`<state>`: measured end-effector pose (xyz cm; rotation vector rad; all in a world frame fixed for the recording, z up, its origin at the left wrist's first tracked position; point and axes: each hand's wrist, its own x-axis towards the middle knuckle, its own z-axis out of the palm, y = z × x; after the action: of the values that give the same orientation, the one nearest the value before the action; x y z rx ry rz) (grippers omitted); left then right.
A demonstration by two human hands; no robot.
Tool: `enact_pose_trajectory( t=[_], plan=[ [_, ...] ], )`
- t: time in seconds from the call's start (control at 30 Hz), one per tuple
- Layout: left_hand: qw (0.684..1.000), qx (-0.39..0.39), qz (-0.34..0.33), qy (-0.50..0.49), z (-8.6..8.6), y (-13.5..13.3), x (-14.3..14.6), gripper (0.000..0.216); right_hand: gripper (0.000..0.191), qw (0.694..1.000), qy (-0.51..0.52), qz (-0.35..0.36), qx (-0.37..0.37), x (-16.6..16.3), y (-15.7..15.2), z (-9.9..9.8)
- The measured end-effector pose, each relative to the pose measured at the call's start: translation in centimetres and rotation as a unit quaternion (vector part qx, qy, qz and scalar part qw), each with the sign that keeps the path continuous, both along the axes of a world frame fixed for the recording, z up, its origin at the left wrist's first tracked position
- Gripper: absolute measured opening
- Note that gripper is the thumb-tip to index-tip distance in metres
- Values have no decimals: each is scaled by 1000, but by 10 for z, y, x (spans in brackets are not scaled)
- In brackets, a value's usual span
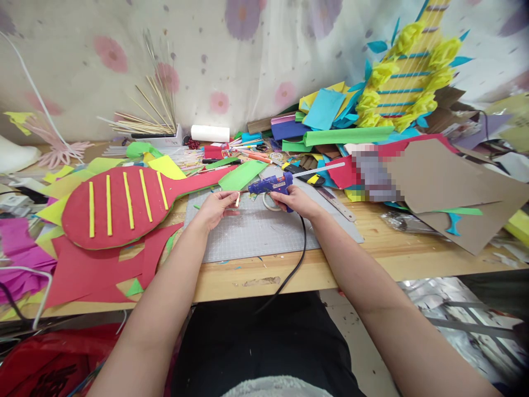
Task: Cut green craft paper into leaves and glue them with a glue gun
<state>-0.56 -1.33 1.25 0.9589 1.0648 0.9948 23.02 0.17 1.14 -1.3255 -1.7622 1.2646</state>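
My right hand (300, 202) is wrapped around the grip of a blue hot glue gun (270, 184), its nozzle facing left. A whitish glue stick (326, 167) sticks out of the gun's back, and a black cord (301, 253) hangs from its handle. Between the fingertips of my left hand (217, 209) is a small pale strip (237, 199), just left of the nozzle. Whether nozzle and strip touch, I cannot tell. Both hands are above a grey cutting mat (243, 242). A tape roll (266, 205) shows beneath the gun, partly hidden.
Left lies a red guitar-shaped cutout (118, 218) with several yellow strips, over red sheets (91, 270). A yellow, flower-trimmed paper instrument (400, 82) leans at the back right. Brown card (446, 176) lies right; a metal ruler (334, 203) and a yellow-black cutter (312, 177) lie nearer.
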Motion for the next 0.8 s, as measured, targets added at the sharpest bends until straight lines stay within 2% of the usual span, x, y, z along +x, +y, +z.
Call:
enact_pose_trajectory(
  t=[0.33,0.5,0.8],
  plan=[
    [999,-10,31,-5,-1,2,0,26,44,998,3,54,-18,-2,-7,12],
    [999,-15,46,-4,-1,4,0,24,45,996,6,90,-6,-1,-7,10],
    [998,-16,61,-7,0,3,1,22,44,995,0,103,-13,-1,-8,10]
  ],
)
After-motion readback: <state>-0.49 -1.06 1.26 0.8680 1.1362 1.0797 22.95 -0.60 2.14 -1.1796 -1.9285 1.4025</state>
